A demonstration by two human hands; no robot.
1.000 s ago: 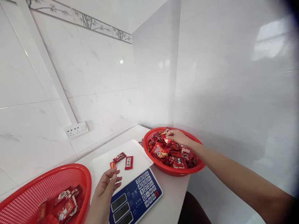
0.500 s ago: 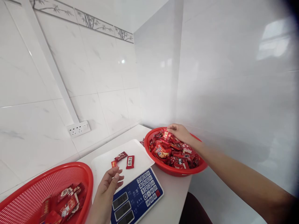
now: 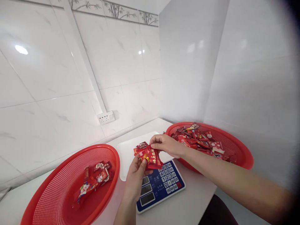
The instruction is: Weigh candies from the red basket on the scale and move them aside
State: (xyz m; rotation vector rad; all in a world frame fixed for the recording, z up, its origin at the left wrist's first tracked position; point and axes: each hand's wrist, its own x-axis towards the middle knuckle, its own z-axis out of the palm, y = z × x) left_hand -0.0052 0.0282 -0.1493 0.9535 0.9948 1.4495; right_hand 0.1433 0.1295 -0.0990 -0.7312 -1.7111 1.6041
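Observation:
Both hands are over the weighing scale (image 3: pixel 125 161) and hold one red snack packet (image 3: pixel 154 159) with gold printing between them. My left hand (image 3: pixel 136 170) grips its lower left side, thumb on the front. With thumb and fingers pinched, my right hand (image 3: pixel 165 145) has the top edge. Dark red small packets (image 3: pixel 142 145) show behind it; whether they lie on the white pan or are held is unclear. The packet and hands cover much of the pan and part of the scale's blue keypad panel (image 3: pixel 159 182).
At left stands a red mesh basket (image 3: pixel 48 190) with several snack packets (image 3: pixel 102 175) in it. To the right, another red basket (image 3: pixel 248 161) holds a heap of red packets (image 3: pixel 199 137). A wall socket (image 3: pixel 106 117) is above the white table (image 3: pixel 180 207).
My right hand has come left from the right basket with a red packet. My left hand has closed on the packet too. The view has swung left. A colourful packet shows in the left basket.

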